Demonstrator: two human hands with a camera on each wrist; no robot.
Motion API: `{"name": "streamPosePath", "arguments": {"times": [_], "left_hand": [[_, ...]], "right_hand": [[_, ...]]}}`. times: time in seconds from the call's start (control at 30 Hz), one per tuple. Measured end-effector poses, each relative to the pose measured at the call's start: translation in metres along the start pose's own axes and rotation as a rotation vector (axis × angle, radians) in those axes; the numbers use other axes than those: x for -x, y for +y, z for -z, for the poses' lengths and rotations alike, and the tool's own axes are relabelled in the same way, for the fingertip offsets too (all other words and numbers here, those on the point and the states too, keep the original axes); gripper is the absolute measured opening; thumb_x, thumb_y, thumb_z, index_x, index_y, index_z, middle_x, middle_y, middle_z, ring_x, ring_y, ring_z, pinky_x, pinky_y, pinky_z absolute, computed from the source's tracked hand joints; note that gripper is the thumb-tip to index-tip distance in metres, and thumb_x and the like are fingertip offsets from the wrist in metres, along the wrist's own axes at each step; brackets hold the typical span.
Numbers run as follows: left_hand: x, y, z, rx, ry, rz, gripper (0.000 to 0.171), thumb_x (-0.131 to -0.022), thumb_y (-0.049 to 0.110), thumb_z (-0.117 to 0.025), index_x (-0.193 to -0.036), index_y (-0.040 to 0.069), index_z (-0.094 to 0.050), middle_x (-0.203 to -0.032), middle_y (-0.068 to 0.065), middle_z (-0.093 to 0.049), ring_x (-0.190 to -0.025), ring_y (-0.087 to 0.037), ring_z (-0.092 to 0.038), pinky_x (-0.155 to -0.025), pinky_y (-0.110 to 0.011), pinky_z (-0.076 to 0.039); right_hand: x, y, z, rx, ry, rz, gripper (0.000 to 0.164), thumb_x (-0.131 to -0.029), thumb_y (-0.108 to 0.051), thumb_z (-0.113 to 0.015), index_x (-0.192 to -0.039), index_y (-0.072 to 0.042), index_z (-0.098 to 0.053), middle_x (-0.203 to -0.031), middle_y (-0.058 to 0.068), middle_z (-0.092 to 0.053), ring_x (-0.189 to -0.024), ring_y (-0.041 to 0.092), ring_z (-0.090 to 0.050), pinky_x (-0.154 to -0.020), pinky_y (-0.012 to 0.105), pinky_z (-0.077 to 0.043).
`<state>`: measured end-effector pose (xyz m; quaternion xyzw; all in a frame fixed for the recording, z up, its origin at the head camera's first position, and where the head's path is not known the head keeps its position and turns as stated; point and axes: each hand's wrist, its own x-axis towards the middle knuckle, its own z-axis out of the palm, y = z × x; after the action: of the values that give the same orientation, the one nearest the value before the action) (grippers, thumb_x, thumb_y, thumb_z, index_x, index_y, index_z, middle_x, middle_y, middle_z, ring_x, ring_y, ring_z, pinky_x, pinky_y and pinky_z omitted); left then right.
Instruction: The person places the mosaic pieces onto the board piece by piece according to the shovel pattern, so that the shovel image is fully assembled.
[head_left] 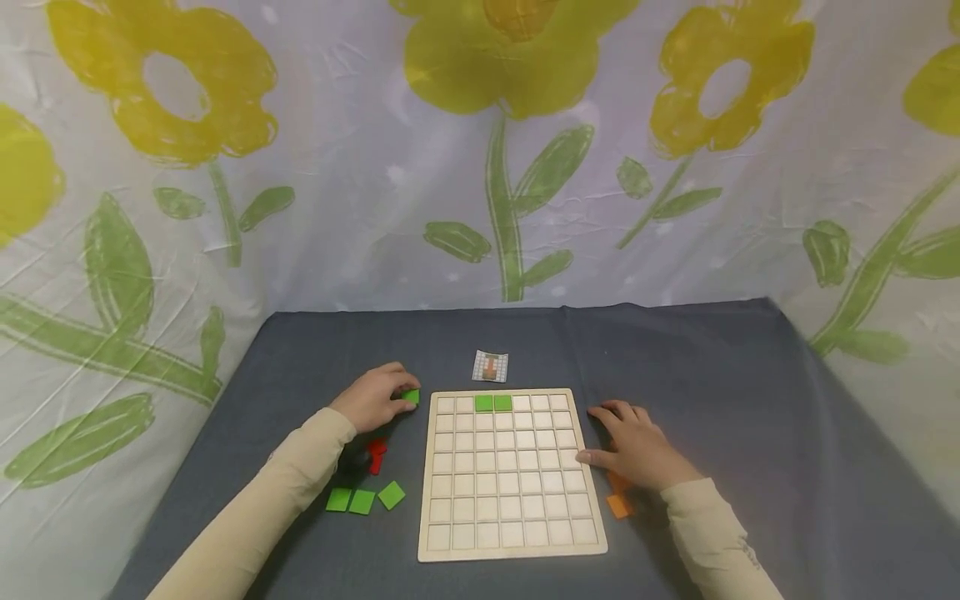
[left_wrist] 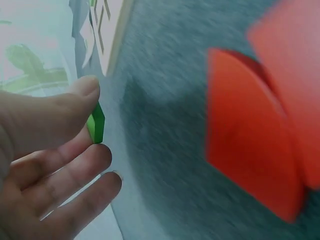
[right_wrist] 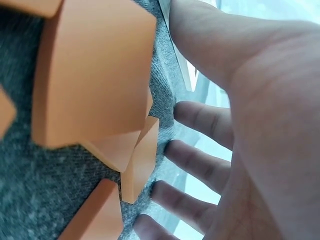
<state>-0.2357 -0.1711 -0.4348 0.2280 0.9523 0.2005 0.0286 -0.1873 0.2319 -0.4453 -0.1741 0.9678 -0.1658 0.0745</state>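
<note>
Fingers of the left hand are pinching a green tile left of the board; the right hand's are lying spread.

My left sleeve and right sleeve are pale beige, long and creased; small dark markings sit elbow-side of the right cuff. My hands are bare.
</note>
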Motion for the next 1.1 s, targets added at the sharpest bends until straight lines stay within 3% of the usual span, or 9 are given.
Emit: {"name": "streamPosePath", "arguments": {"times": [0.33, 0.63, 0.9, 1.1], "left_hand": [[-0.027, 0.029, 0.004, 0.004, -0.028, -0.09, 0.035, -0.087, 0.014, -0.071, -0.119, 0.004, -0.065, -0.104, -0.006, -0.059, -0.092, -0.02, -0.06, -0.08, -0.034, -0.051], [-0.043, 0.047, -0.004, 0.055, -0.068, -0.1, 0.033, -0.088, 0.012, -0.069, -0.12, 0.005, -0.064, -0.108, -0.005, -0.058, -0.097, -0.019, -0.06, -0.083, -0.033, -0.051], [-0.055, 0.064, -0.007, 0.004, -0.07, -0.164, 0.03, -0.088, 0.018, -0.071, -0.116, 0.007, -0.067, -0.1, -0.003, -0.059, -0.08, -0.013, -0.055, -0.072, -0.03, -0.048], [-0.064, 0.075, -0.012, 0.016, -0.096, -0.172, 0.031, -0.088, 0.019, -0.071, -0.116, 0.008, -0.067, -0.111, -0.003, -0.061, -0.094, -0.018, -0.061, -0.082, -0.033, -0.05]], "right_hand": [[0.0, -0.001, 0.0, 0.005, -0.001, -0.002, 0.076, -0.085, -0.056, -0.062, -0.141, -0.006, -0.046, -0.142, 0.02, -0.038, -0.127, 0.047, -0.036, -0.095, 0.066, -0.035], [0.0, 0.0, 0.001, -0.021, -0.026, -0.015, 0.077, -0.086, -0.056, -0.062, -0.142, -0.007, -0.045, -0.144, 0.019, -0.037, -0.13, 0.046, -0.033, -0.097, 0.066, -0.034], [-0.001, 0.003, -0.001, -0.016, -0.016, -0.004, 0.076, -0.086, -0.056, -0.062, -0.142, -0.007, -0.044, -0.144, 0.019, -0.037, -0.129, 0.046, -0.034, -0.097, 0.066, -0.034], [-0.001, 0.002, 0.0, -0.01, -0.012, -0.003, 0.076, -0.086, -0.056, -0.062, -0.142, -0.007, -0.045, -0.143, 0.02, -0.038, -0.129, 0.045, -0.035, -0.097, 0.065, -0.035]]}}
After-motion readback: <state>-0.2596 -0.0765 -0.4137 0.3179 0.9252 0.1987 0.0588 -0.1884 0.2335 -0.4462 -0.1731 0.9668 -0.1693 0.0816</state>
